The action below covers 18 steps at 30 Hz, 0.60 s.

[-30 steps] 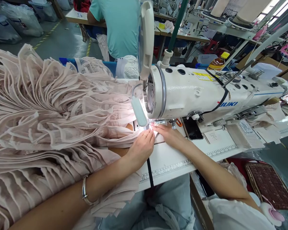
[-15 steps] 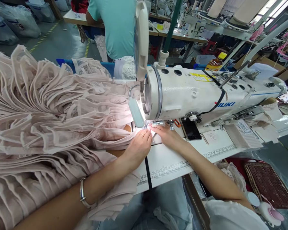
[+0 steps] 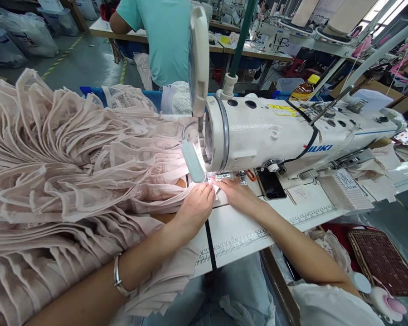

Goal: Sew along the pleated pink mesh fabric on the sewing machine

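Observation:
Under the needle end of a white sewing machine [image 3: 255, 131], both hands work at a small pale pink fabric piece [image 3: 219, 197]. My left hand [image 3: 196, 204] has its thumb and fingers pinched together on the fabric's edge, just in front of the presser foot. On the other side of the cloth, my right hand [image 3: 234, 192] lies with fingers stretched out flat, their tips close to the needle area. A small lamp [image 3: 193, 160] lights that spot and partly hides the needle. A long chain of pale pink garment pieces [image 3: 122, 158] runs leftward from the machine.
More stacked pink pieces [image 3: 71, 253] hang over the table's front left. A phone [image 3: 271, 183] and orange-handled snips [image 3: 250, 175] lie beneath the machine arm. A ruler strip [image 3: 241, 240] edges the table. Ahead sits a co-worker in a turquoise shirt [image 3: 168, 40].
Both hands stay almost in the same place by the needle. The view has shifted very slightly; the fabric's movement is too small to make out.

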{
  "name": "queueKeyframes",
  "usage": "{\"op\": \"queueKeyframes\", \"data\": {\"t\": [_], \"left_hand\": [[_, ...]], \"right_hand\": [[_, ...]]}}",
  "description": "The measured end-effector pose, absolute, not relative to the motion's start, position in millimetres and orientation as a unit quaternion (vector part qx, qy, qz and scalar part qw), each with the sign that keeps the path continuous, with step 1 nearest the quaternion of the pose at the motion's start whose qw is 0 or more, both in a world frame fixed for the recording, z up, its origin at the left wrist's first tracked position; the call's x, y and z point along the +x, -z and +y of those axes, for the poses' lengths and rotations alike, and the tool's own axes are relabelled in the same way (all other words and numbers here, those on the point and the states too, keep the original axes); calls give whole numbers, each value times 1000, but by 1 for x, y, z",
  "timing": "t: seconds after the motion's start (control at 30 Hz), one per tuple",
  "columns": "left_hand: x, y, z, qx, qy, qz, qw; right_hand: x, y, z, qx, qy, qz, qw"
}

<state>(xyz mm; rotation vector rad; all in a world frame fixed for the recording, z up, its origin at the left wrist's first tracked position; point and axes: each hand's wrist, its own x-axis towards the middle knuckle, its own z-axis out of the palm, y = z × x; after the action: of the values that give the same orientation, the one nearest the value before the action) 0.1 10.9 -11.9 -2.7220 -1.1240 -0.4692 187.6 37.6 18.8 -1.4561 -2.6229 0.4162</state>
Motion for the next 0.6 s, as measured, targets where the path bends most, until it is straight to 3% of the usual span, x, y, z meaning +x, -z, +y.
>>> {"op": "queueKeyframes", "data": {"t": [0.6], "left_hand": [[0, 15, 9, -892, 198, -386, 127]], "right_hand": [[189, -12, 42, -495, -122, -860, 35]]}}
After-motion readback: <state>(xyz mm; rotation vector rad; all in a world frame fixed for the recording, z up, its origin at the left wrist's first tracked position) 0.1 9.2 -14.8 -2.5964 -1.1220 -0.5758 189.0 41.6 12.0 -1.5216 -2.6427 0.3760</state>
